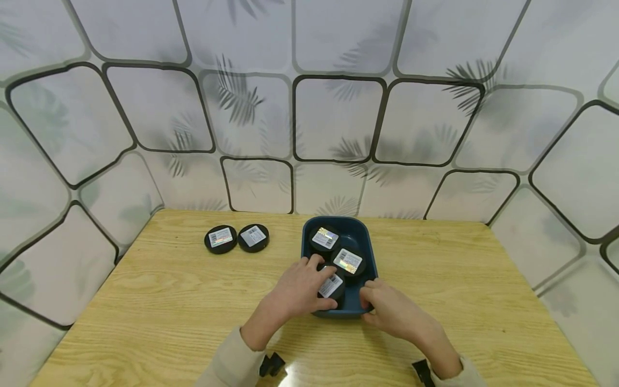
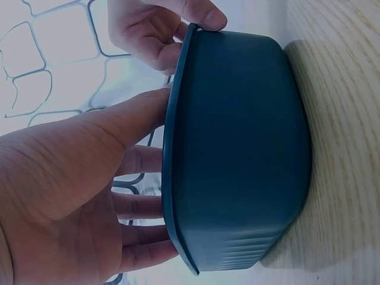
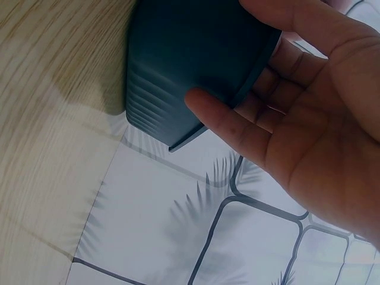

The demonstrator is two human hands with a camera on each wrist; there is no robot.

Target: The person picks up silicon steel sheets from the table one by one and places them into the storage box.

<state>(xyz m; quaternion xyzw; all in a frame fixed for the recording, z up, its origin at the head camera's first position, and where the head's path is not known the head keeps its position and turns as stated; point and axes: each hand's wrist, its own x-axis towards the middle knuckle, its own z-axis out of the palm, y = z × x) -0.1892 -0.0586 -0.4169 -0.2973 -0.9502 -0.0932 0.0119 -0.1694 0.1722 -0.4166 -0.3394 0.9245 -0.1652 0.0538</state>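
Observation:
A dark blue plastic bin [image 1: 369, 252] stands on the table with three round black tins in it, each with a white barcode label on top. My left hand [image 1: 302, 285] reaches over the bin's left rim, its thumb and fingers around the nearest black tin [image 1: 340, 293]. In the left wrist view, the fingers of the left hand [image 2: 77, 190] disappear behind the rim. At the bin's near right corner, my right hand [image 1: 391, 309] grips the rim. The right wrist view shows one finger of the right hand [image 3: 309, 130] against the bin's outer wall [image 3: 178, 65].
Two more labelled black tins, a left one [image 1: 220, 249] and a right one [image 1: 253, 247], lie side by side on the wooden table [image 1: 159, 301], left of the bin. A patterned wall covering [image 1: 338, 118] rises behind and at both sides of the table.

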